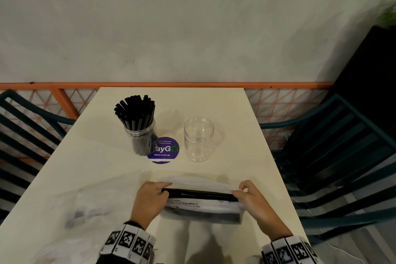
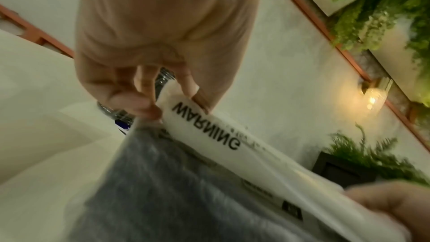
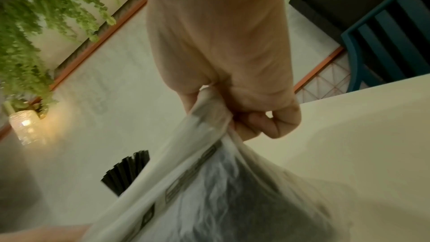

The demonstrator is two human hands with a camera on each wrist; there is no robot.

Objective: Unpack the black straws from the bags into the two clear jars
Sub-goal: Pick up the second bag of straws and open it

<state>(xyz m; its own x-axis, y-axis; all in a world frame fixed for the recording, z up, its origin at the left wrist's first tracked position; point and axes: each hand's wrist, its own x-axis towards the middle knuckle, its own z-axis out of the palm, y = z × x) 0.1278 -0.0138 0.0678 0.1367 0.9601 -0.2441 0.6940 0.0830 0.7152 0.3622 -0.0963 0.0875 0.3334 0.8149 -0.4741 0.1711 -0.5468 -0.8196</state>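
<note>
A frosted plastic bag [image 1: 201,206] full of black straws [image 1: 201,194] lies near the table's front edge, its mouth pulled apart. My left hand [image 1: 150,197] pinches the bag's left end, seen close up with the word WARNING on the bag [image 2: 209,130]. My right hand [image 1: 252,197] grips the bag's right end [image 3: 209,122]. Further back a clear jar [image 1: 141,137] stands packed with black straws [image 1: 135,111], whose tops [image 3: 128,170] show in the right wrist view. To its right stands a second clear jar [image 1: 198,138] with nothing in it.
A round purple sticker [image 1: 166,152] lies on the cream table [image 1: 235,109] between the jars. A crumpled clear bag [image 1: 85,208] lies at the front left. Dark teal chairs [image 1: 342,156] flank both sides. An orange rail [image 1: 64,85] and a wall close the far side.
</note>
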